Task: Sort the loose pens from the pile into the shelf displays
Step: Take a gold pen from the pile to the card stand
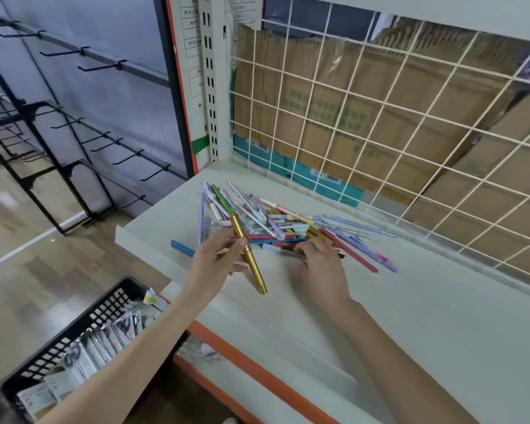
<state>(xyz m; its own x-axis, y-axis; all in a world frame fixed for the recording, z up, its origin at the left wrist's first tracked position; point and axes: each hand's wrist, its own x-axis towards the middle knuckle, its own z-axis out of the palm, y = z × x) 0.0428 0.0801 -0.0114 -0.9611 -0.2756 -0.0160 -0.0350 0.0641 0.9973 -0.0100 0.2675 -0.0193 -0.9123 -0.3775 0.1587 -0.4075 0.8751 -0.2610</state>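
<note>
Left hand [218,258]: fingers and thumb pinch a gold pen [248,254] near its middle. The pen is held tilted, upper end over the near edge of the pile, lower end pointing back toward the person, clear of the shelf surface.

Right hand [318,264]: palm down, fingers curled onto the near side of the pen pile [288,221]. Fingertips are among the pens; whether they actually pinch one cannot be told, since the back of the hand hides them.

The pile lies on a white shelf [410,301], toward its back left part, close to the wire grid panel [380,117] behind it. Pens lie crossed at many angles: purple, pink, red, green, pale blue, white, another gold one. Several long pink and purple pens fan out to the right of the right hand. One blue pen [182,248] lies by itself on the shelf, just left of the left hand, apart from the pile.

Behind the grid: cardboard boxes [364,102], with green print and a teal band.

Shelf front edge carries an orange strip [257,365]. Below and to the left, on the floor side, a black perforated basket [74,341] holds packaged items in clear sleeves.

Farther left: black hook rails [74,117] against a grey wall, wood-look floor [28,270] beneath.
</note>
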